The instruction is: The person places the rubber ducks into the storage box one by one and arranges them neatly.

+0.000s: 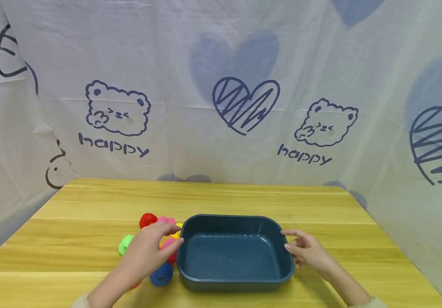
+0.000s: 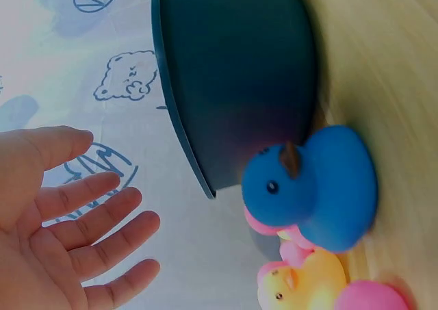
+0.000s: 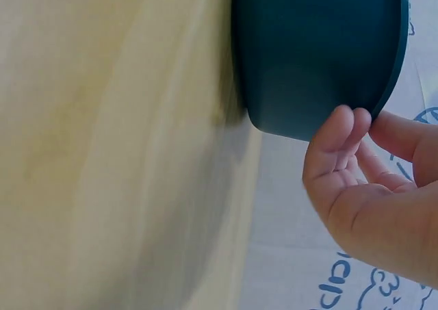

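A dark teal rectangular basin [image 1: 230, 261] with rounded corners stands on the table, nothing inside it. At its right rim my right hand [image 1: 309, 252] pinches the edge; in the right wrist view, thumb and curled fingers [image 3: 335, 135] meet at the rim. My left hand [image 1: 149, 246] is by the left rim, fingers spread and extended. Seen from the left wrist, that hand [image 2: 82, 221] has a gap between it and the basin wall [image 2: 233, 70]. Below the left hand sit a blue rubber duck [image 2: 315, 187] and a yellow duck with pink [image 2: 308, 282].
More toys cluster left of the basin: a red one [image 1: 148, 220], a green one [image 1: 125, 244] and pink ones [image 1: 166, 220], partly hidden by my left hand. The wooden table [image 1: 359, 239] ends at a printed white cloth [image 1: 182, 115] behind.
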Demonstrator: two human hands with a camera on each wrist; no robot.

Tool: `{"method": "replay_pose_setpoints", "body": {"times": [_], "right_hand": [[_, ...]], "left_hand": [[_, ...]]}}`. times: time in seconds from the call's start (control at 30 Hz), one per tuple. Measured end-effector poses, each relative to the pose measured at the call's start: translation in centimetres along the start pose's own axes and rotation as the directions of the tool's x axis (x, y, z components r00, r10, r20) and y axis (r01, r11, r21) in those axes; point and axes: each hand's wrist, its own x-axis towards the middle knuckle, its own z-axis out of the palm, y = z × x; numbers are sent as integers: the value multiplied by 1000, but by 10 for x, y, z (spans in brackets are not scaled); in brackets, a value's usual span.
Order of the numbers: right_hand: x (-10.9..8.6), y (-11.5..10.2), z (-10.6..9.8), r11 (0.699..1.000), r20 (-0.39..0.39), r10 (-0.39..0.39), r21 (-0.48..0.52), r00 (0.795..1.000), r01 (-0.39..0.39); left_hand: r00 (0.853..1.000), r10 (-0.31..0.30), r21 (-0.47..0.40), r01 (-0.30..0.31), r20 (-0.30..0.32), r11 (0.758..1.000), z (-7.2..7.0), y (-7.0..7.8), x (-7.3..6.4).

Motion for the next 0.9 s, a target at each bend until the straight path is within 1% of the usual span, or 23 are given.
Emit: {"method": "replay_pose_setpoints", "body": {"times": [0.13, 0.23, 0.37, 0.47, 0.7, 0.77, 0.9], "right_hand": [[-1, 2, -2, 994, 37, 9, 111, 999, -13], [-1, 4, -2, 985, 48, 15, 172, 999, -23], [0, 5, -3, 978, 52, 30, 206, 998, -41], [0, 5, -4, 974, 63, 34, 222, 997, -48], [1, 12, -8, 952, 97, 20, 302, 995, -49], [2, 13, -9, 945, 107, 13, 323, 994, -48], [3, 14, -10, 938, 117, 17, 343, 993, -57]], "left_hand": [[1000, -19, -15, 19, 6, 1000, -1, -7, -4], [999, -29, -30, 29, 15, 999, -3, -11, -5], [995, -76, -47, 79, 58, 996, -7, -14, -8], [987, -117, -53, 123, 108, 991, -9, -18, -10], [970, -126, -78, 145, 209, 986, -12, -28, -16], [965, -116, -96, 142, 237, 985, -12, -31, -17], [948, -91, -147, 142, 304, 979, -12, -37, -18]]}}
